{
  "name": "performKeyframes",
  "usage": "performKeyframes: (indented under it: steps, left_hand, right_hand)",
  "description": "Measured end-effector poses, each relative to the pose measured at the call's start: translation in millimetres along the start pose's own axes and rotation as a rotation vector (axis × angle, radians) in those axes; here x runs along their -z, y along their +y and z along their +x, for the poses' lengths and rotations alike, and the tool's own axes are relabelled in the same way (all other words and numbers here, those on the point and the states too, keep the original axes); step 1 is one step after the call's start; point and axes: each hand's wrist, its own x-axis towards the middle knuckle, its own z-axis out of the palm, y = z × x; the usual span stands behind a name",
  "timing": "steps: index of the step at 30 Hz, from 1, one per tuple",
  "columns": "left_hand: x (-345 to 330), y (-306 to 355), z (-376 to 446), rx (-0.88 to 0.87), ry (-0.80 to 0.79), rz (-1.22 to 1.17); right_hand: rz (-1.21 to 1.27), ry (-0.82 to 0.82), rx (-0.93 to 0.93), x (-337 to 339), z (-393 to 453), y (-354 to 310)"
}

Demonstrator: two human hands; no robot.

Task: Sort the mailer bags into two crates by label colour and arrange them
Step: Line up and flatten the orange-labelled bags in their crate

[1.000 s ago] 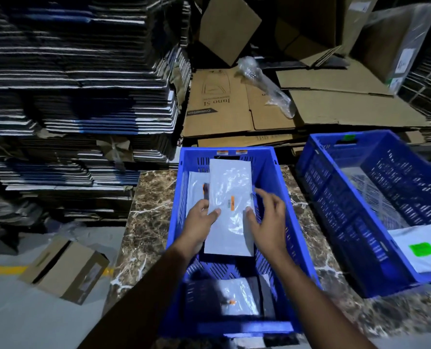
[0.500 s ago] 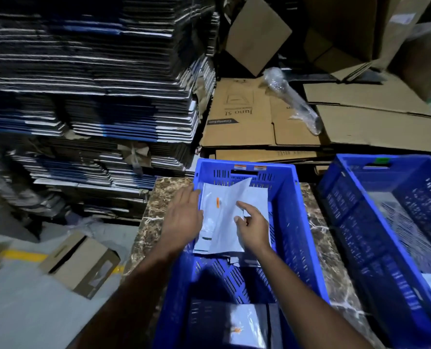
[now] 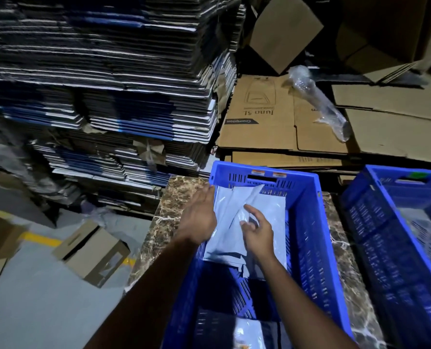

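- Left hand (image 3: 200, 214), fingers straight and together, presses flat on the white mailer bags (image 3: 228, 222) in the blue crate (image 3: 310, 238);
- Right hand (image 3: 256, 229), fingers spread, touches the upper bag's fold.

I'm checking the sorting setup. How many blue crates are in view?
2. One blue crate sits in the middle, with both hands in it. A second blue crate stands to its right, cut off by the picture's edge. Others may be out of view.
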Motion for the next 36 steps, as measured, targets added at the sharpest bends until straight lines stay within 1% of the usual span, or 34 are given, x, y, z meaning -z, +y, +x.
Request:
performKeyframes:
  steps: [2, 4, 7, 10, 13, 15, 16, 18, 21, 24, 29, 32, 36]
  left_hand:
    - [-3, -1, 3, 0.009, 0.019, -0.027]
    - [-7, -5, 4, 0.003, 0.034, -0.048]
    - [-7, -6, 2, 0.007, 0.028, -0.072]
    - [-7, -6, 2, -0.006, 0.041, -0.075]
    - [-6, -7, 2, -0.01, 0.053, -0.073]
    - [-5, -6, 1, -0.004, 0.065, -0.089]
    - [-5, -5, 1, -0.001, 0.066, -0.093]
    - [-5, -5, 2, 0.009, 0.062, -0.1]
    - [-4, -3, 4, 0.018, 0.051, -0.089]
    - [-1, -2, 4, 0.0, 0.067, -0.092]
    - [-6, -10, 3, -0.099, 0.136, -0.148]
    - [-10, -16, 0, -0.17, 0.124, -0.175]
    - [-13, -19, -1, -0.157, 0.115, -0.186]
  right_hand:
    - [0.127, -0.021, -0.031, 4, -1, -2]
    - [0.066, -0.056, -0.015, 3, -3, 1]
    - [-0.35, -0.055, 0.036, -4, -3, 13]
    - [-0.6, -0.119, 0.09, -9, -3, 5]
    - [-0.953, -0.051, 0.153, -16, 3, -8]
    - [-1.11, 0.003, 0.242, -24, 13, -11]
    - [-1.14, -0.009, 0.308, -29, 21, -10]
    - [-1.184, -0.108, 0.362, -39, 38, -6]
    - [-1.159, -0.241, 0.295, -57, 58, 3]
    - [-1.202, -0.325, 0.265, -73, 64, 11]
    - [-1.187, -0.331, 0.263, -80, 71, 22]
    - [-1.22, -0.354, 0.238, -82, 76, 27]
    - [-1.211, -0.367, 0.213, -82, 81, 34]
